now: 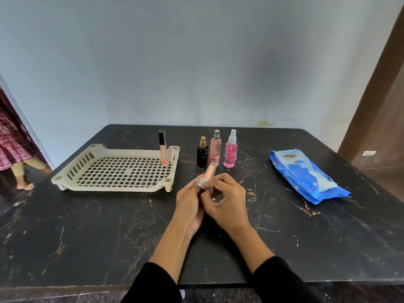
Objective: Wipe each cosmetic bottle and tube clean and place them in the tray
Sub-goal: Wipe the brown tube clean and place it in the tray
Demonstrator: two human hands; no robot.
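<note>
Head view: a small peach tube [210, 171] was held above the black table [87, 226], its lower end gripped in the curled fingers of the left hand [189, 204], while a white wipe [203, 182] was pinched around it by the right hand [225, 201]. With so little of it gripped, the tube could be twisted loose and knocked into the black perfume bottle [202, 154] and pink spray bottle [230, 153] just behind. One lip-gloss tube [163, 147] already stood in the tray [65, 180].

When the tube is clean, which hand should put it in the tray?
Probably the left hand. It already holds the tube, and the tray lies on its side of the table. The right hand holds the wipe against the tube and would have to reach across.
</note>
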